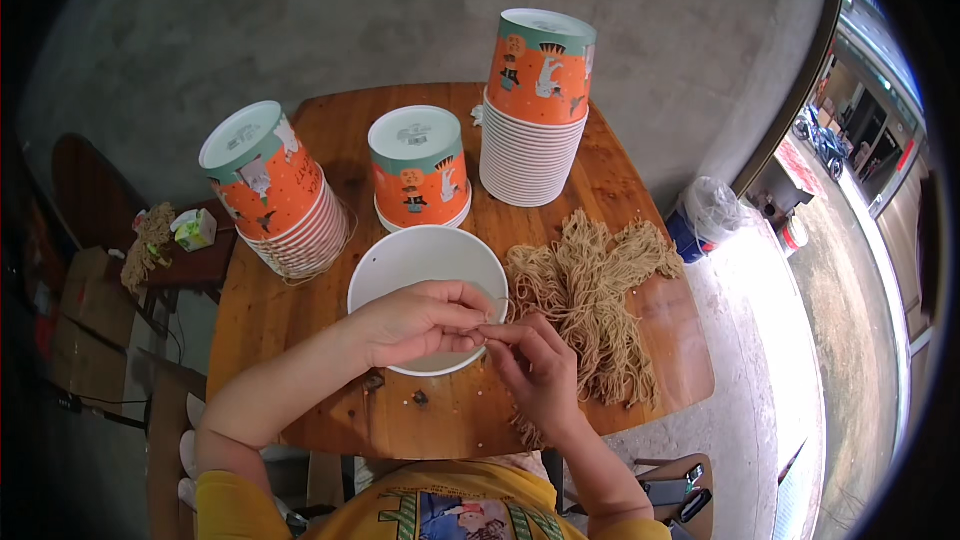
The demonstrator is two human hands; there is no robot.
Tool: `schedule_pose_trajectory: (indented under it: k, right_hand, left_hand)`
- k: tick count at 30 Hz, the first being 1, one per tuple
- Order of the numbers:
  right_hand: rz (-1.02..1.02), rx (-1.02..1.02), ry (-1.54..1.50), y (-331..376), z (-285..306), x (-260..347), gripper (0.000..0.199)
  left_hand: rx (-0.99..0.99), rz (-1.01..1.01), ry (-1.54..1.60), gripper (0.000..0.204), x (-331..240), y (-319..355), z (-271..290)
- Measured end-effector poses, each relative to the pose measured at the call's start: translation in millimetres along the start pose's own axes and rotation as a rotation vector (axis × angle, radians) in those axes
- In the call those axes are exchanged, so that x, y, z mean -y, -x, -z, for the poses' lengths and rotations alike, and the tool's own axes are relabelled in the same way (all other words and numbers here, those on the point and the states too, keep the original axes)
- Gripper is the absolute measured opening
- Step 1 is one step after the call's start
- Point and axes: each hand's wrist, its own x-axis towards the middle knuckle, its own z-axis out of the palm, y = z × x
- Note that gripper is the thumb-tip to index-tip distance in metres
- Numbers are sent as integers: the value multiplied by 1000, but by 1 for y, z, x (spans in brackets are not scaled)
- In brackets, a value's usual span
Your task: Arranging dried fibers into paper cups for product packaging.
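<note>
A white paper bucket (375,270) stands upright in front of me, its open mouth facing up. My left hand (432,318) reaches across its mouth, fingers closed in a pinch near the right rim. Right against those fingertips, my right hand (535,360) pinches too, just outside the same rim. What lies between the fingertips is too small to make out. Bundles of tan twine (595,310) are heaped on the table to the right of the bucket, close to my right hand.
Upside-down on the wooden table (320,360) are a tall stack of orange buckets (535,140), a short stack (420,175) and a leaning stack (275,190) with twine about its rims. At left, more twine (148,245) hangs beside a tissue pack (194,229). A blue bin (695,225) stands right.
</note>
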Motion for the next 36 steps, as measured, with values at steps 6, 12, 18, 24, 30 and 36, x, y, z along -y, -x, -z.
schedule_pose_trajectory:
  k: [6, 12, 18, 24, 30, 36]
  right_hand:
    - [-391, -49, -425, 1, 6, -2, 21]
    - [-218, 102, -56, -11, 11, 3, 11]
    - [-213, 86, -19, -11, 6, 2, 12]
    - [-82, -33, 74, -6, 0, 2, 11]
    - [104, -55, 208, 1, -2, -8, 19]
    - [219, -78, 307, 6, -4, -15, 24]
  left_hand:
    - [-76, -236, -329, 21, 4, 2, -3]
    - [-126, -473, -713, 19, 14, 10, -20]
    - [-101, -534, -834, 19, 18, 10, -12]
    - [-146, -520, -1039, 13, 10, 14, -19]
    - [-273, -619, -1249, 8, 14, 16, -26]
    - [-358, -551, -1168, 10, 16, 20, -35]
